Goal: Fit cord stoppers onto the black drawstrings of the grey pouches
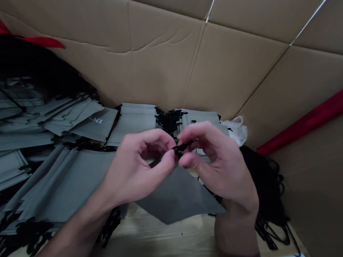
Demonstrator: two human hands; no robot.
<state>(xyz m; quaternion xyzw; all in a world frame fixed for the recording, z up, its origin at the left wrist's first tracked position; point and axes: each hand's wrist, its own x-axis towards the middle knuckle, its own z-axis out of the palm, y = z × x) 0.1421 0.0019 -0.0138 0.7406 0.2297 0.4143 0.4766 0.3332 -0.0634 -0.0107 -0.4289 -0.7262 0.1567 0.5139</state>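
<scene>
Both hands meet near the middle of the view over a grey fabric pouch [182,194]. My left hand [144,163] pinches a black cord [181,147] between thumb and forefinger. From the other side, my right hand [218,160] has its fingertips closed on the same cord, close to the left fingertips. Below the fingers the pouch hangs at a slant, its lower edge just above the pale wooden table [172,251]. Whether the cord is knotted cannot be made out.
Stacks of grey pouches [78,179] with black cords cover the left side. Black cords [266,191] lie in a bundle at right. Behind stand cardboard walls [156,39], with a red strip [316,113] at right. A clear plastic bag [239,130] sits near the corner.
</scene>
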